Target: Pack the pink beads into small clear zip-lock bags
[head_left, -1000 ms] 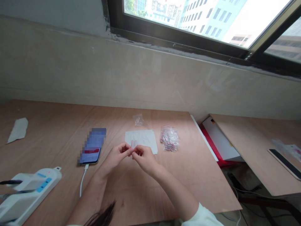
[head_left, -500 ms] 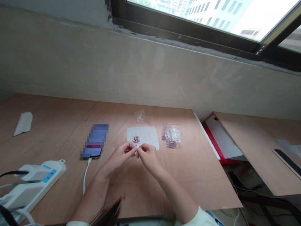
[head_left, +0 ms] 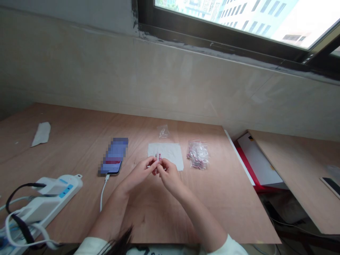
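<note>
My left hand point(head_left: 143, 170) and my right hand point(head_left: 170, 175) meet at the near edge of a white paper sheet point(head_left: 171, 150). Both are closed, thumbs and fingertips pinched together. Whatever they grip is tiny and mostly covered by the fingers; a hint of pink shows there. Just beyond the fingertips, a few small pink beads point(head_left: 159, 156) show on the sheet, partly hidden by my hands. Right of the sheet lies a clear zip bag point(head_left: 198, 156) with pink bead-like pieces inside. A smaller clear bag point(head_left: 164, 132) rests behind the sheet.
A phone point(head_left: 114, 156) on a white charging cable point(head_left: 102, 193) lies to the left. Farther left are a white power strip point(head_left: 57, 200) with plugs and cords, and a piece of white paper point(head_left: 41, 133). The wooden table point(head_left: 217, 205) ends at the right, before another table point(head_left: 305, 170).
The view has shifted slightly left. My pinched hands stay together and have moved a little toward the beads, covering more of them; the fingers have changed position slightly.
</note>
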`<state>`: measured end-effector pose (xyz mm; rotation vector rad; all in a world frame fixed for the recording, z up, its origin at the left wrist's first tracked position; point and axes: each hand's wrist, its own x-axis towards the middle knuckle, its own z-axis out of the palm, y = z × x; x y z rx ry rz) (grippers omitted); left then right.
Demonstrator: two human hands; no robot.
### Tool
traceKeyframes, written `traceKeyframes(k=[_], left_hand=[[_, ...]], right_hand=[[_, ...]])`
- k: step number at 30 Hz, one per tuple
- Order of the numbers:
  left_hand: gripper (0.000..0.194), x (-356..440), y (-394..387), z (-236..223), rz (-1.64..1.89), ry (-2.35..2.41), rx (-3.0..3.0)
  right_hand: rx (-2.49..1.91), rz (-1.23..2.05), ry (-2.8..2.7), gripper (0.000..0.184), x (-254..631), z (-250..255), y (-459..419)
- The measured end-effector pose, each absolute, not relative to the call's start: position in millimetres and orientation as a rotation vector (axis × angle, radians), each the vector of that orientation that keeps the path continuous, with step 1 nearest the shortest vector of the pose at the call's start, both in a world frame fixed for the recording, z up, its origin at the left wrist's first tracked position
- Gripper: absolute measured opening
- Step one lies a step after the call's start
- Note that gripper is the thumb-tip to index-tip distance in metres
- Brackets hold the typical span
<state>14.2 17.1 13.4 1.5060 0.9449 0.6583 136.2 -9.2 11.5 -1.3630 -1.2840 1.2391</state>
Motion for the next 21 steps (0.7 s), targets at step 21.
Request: traceKeyframes(k=[21], left_hand=[[0.026,20.8,10.9,6.3,0.715,0.956,1.508]], right_hand=[[-1.499,1.057,-1.168,0.020,133.1,22.3,-14.4]])
